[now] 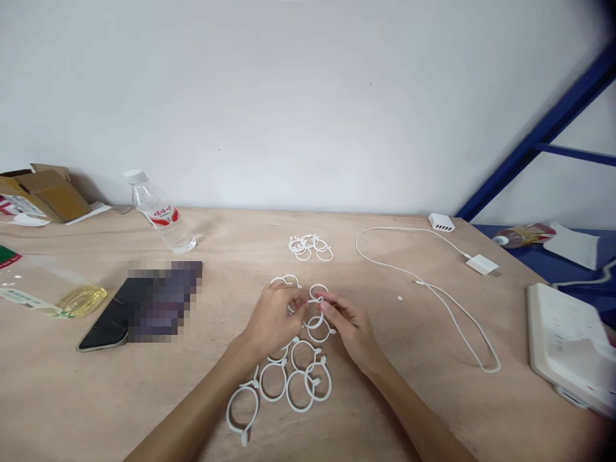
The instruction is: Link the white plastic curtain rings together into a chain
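Between my two hands is a white curtain ring with a small eyelet, raised a little over other rings. The thumb and fingers of my left hand pinch its left side. My right hand pinches it near the eyelet on the right. Several like rings lie loose below and around my hands, among them a single ring at the near left and an overlapping ring beside it. Some rings are partly hidden under my left hand. Farther back sits a small cluster of white rings.
On the left are a water bottle, a dark phone, a clear plastic bag and an open cardboard box. To the right lie a white cable, a plug adapter, a charger block and a power strip.
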Motion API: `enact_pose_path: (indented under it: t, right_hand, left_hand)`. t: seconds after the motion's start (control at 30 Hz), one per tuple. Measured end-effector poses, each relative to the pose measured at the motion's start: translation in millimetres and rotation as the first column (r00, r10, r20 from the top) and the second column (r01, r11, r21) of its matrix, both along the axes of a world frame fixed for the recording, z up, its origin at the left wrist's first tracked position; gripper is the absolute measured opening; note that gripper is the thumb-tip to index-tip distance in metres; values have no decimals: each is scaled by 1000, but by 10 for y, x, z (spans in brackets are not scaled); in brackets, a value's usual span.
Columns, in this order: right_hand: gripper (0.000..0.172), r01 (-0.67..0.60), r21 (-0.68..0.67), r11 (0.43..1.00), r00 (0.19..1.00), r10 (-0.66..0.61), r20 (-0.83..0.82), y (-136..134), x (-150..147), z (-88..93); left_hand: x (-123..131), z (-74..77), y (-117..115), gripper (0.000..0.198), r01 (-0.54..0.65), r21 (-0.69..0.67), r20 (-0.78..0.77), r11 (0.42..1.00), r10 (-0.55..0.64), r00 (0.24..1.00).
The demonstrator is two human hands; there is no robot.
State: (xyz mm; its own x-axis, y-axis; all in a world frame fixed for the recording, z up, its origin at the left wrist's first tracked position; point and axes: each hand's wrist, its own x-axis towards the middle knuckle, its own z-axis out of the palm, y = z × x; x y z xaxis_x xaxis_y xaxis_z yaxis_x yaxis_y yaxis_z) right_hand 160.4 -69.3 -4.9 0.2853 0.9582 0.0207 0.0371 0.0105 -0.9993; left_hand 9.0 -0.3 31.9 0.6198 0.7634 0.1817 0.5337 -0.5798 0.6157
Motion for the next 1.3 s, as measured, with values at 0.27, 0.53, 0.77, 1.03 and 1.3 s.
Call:
enact_pose_path:
  t: [0.27,0.53,0.77,1.03,1.3]
  right_hand:
    - [30,-37,-13,999,978,34,-205,18,-77,35]
    - [20,-84,62,995,988,92,-127,56,-104,18]
    - [14,-101,78,992,992,106,-69,54,-97,39]
    - [14,-90,91,992,995,93,-24,57,-68,-30]
    - [15,-62,83,995,992,71,-103,64,-64,-58]
  left_hand:
    - [-140,-52,-228,44,-47,-43,94,998,50,994]
    - [-252,-161,-175,31,-6,-2,222,1000,6,975]
    - [-285,-190,-188,26,19,35,213,999,-26,977]
    - [-282,-200,-172,18,56,51,180,997,-65,982]
    - [-289,4,-80,31,79,0,57,997,-79,995]
